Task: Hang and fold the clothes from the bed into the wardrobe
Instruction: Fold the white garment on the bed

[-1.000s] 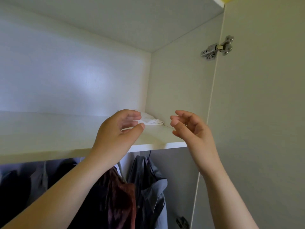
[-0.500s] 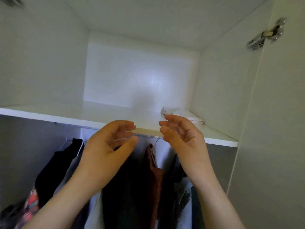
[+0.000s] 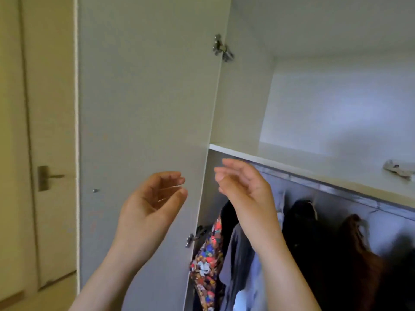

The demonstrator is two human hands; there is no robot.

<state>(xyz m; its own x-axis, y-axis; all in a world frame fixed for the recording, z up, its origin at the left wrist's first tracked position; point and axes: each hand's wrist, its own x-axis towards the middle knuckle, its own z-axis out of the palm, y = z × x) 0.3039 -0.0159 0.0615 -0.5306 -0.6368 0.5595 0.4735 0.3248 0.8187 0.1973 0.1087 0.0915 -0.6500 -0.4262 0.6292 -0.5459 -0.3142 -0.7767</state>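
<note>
Both bare forearms rise from the lower edge, wrists bent slightly back; the left hand (image 3: 152, 203) is held palm inward, fingers loosely curled with the thumb close under them, and it holds nothing; the right hand (image 3: 244, 189) stands just beside it across a narrow gap, palm turned toward the left one, fingers half bent and slack, likewise holding nothing (blur softens the fingertips of both). Directly behind the left hand is the inner face of the open wardrobe door (image 3: 146, 108), with a lower hinge (image 3: 194, 236) between the wrists and an upper hinge (image 3: 221, 48) high above the right hand. Behind and below the right hand are the hanging clothes: a bright patterned garment (image 3: 206, 261) nearest the door, a grey-blue one (image 3: 247, 279) beside the right forearm, then a black one (image 3: 301, 223) and a rust-brown one (image 3: 359, 254) farther right of that hand. Just above the right fingertips runs the shelf (image 3: 292, 162); the small white folded cloth (image 3: 398, 170) lies on it, well apart to the right of the right hand, touched by neither hand. Far to the left of the left hand stands a room door (image 3: 54, 108) with a metal handle (image 3: 48, 177).
</note>
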